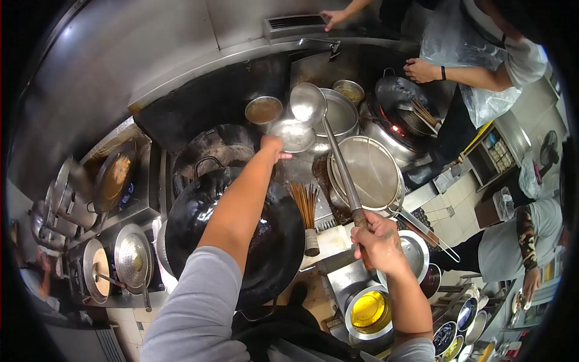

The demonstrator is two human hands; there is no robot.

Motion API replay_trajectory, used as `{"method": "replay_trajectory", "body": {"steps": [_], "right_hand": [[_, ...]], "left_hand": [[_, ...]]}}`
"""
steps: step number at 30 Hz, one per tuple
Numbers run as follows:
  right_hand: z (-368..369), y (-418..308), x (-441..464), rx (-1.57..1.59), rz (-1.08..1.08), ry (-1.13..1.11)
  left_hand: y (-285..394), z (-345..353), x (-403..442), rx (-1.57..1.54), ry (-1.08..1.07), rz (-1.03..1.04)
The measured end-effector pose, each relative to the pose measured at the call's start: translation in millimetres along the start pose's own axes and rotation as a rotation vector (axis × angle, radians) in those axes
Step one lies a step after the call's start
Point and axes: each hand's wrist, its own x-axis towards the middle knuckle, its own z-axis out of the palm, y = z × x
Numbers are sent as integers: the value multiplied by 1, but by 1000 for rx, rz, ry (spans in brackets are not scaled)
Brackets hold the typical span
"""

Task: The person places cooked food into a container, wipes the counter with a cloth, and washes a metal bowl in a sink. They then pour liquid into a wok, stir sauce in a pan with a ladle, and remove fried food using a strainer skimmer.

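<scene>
My right hand is wrapped round the wooden handle of a long metal ladle. Its round bowl end is up at the back, over the edge of a steel pot of water. My left hand reaches across a big black wok and grips the near rim of a shallow metal bowl. This bowl is just below and left of the ladle's head; whether they touch I cannot tell. Any contents of the ladle are hard to make out.
A wide strainer lies right of the ladle. Near it are a bamboo wok brush, a pot of yellow oil and a small pot. A co-worker's hand is by another wok over a glowing burner.
</scene>
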Motion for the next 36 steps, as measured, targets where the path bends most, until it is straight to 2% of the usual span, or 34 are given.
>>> {"method": "replay_trajectory", "body": {"steps": [1, 3, 5, 11, 13, 17, 21, 24, 25, 27, 28, 29, 31, 36], "right_hand": [[3, 4, -1, 2, 2, 0], [6, 17, -5, -110, -154, 91], [8, 21, -13, -106, -164, 98], [9, 26, -47, 94, -85, 70], [6, 35, -58, 83, -44, 47], [5, 48, -72, 100, 16, -11], [9, 65, -79, 57, 94, 8], [9, 110, -67, -220, 35, 36], [11, 130, -61, -220, 35, 35], [17, 159, -45, -546, -206, 165], [17, 169, -40, -673, -182, 141], [18, 193, -30, -673, -193, 135], [19, 247, -12, -907, -201, 223], [22, 287, 19, -999, -82, 230]], "left_hand": [[3, -2, -3, 30, 8, 11], [7, -9, -2, 35, 12, 9], [11, -17, -2, 40, 20, 8], [43, -37, -13, 62, 37, 65], [54, -41, -20, 67, 110, 114], [71, -65, -6, 173, 48, 106], [80, -73, -18, 147, 111, 106], [80, -77, -26, 131, 81, 120], [79, -76, -32, 131, 69, 123], [78, -77, -37, 123, 68, 140], [74, -77, -39, 130, 56, 131], [70, -77, -41, 136, 45, 123], [66, -74, -54, 149, 14, 136], [49, -63, -77, 100, -43, 116]]}}
